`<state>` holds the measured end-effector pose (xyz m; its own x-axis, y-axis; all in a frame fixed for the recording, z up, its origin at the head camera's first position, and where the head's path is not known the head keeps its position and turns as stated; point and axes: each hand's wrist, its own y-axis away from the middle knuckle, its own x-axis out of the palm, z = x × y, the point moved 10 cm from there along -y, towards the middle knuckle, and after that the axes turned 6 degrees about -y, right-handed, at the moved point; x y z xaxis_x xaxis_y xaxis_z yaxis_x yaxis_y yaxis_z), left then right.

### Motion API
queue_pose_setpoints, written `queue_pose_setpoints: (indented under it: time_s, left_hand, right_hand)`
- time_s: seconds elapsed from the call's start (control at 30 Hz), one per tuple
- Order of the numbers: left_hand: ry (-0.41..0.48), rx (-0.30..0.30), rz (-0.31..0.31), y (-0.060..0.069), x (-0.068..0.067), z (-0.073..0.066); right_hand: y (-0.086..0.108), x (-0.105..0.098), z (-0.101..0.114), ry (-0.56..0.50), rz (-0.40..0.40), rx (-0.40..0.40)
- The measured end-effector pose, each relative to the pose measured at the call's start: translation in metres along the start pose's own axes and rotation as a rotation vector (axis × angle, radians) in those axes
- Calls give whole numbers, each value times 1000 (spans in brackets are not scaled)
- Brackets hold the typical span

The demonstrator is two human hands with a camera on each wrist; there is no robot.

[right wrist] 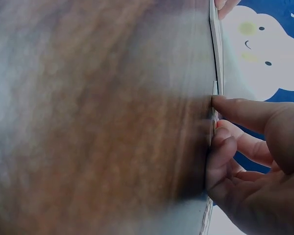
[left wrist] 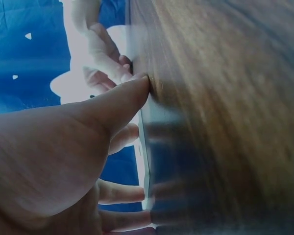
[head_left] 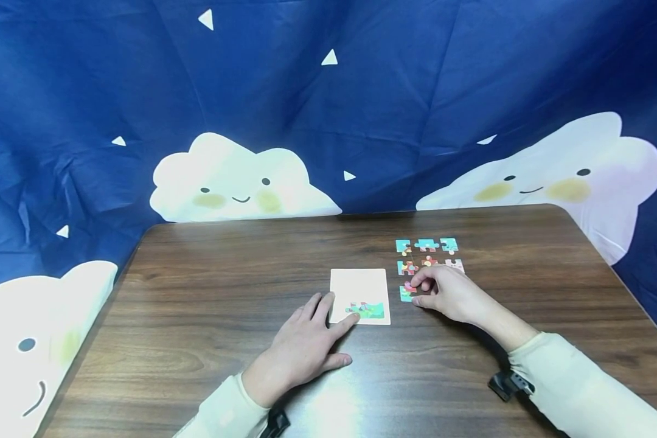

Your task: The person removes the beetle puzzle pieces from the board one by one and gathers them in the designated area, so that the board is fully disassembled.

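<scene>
A square cream puzzle board (head_left: pixel 358 286) lies on the table with joined green puzzle pieces (head_left: pixel 372 311) along its lower right edge. My left hand (head_left: pixel 306 344) rests at the board's lower left, fingers fairly straight and fingertips on its edge. To the right, my right hand (head_left: pixel 453 293) pinches a green and pink puzzle piece (head_left: pixel 406 294) between thumb and curled fingers, low over the table. In the right wrist view the thumb (right wrist: pixel 245 111) touches a thin edge, seen side-on. Just beyond this hand are several loose pieces, including a blue one (head_left: pixel 426 244).
The loose pieces stand in rows, among them a red one (head_left: pixel 429 261) and a pale one (head_left: pixel 455 265) partly near the right hand. The brown wooden table (head_left: pixel 224 274) ends at a blue cloth backdrop (head_left: pixel 372 121) with white clouds.
</scene>
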<state>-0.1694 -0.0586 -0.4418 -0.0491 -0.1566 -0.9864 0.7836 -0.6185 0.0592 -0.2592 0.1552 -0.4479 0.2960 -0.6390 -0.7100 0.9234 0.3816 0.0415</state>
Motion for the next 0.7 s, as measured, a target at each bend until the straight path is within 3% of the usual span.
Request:
queue_pose_setpoints:
  time_s: [0.27, 0.7]
  left_hand:
    - [-6, 11, -51, 0, -3, -1]
    - [8, 17, -39, -4, 0, -2]
  right_hand:
    - [-1, 1, -1, 0, 7, 14]
    - [3, -4, 11, -50, -37, -37]
